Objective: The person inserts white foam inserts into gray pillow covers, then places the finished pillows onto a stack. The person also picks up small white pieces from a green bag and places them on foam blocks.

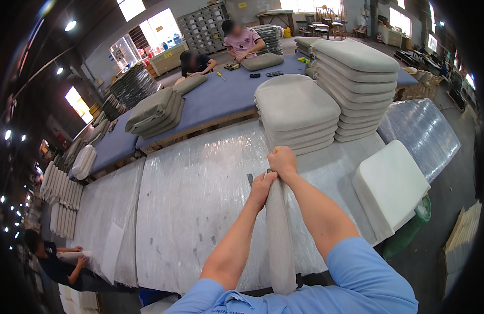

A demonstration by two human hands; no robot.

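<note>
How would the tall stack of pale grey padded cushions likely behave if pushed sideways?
The tall stack may sway or topple, since it rises many layers high. Its layers could slide apart, as they seem merely piled. Their rounded, puffy edges suggest some squashing under pressure.

This looks like a furniture workshop: 2 workers (pixel 246 43) are at a long blue table (pixel 221 99), seat cushions (pixel 357 78) rise in tall stacks, and wooden chairs (pixel 321 27) stand at the back near windows (pixel 160 30).

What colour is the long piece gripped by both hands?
The long piece is pale greyish-white, seen in the head view.
</note>
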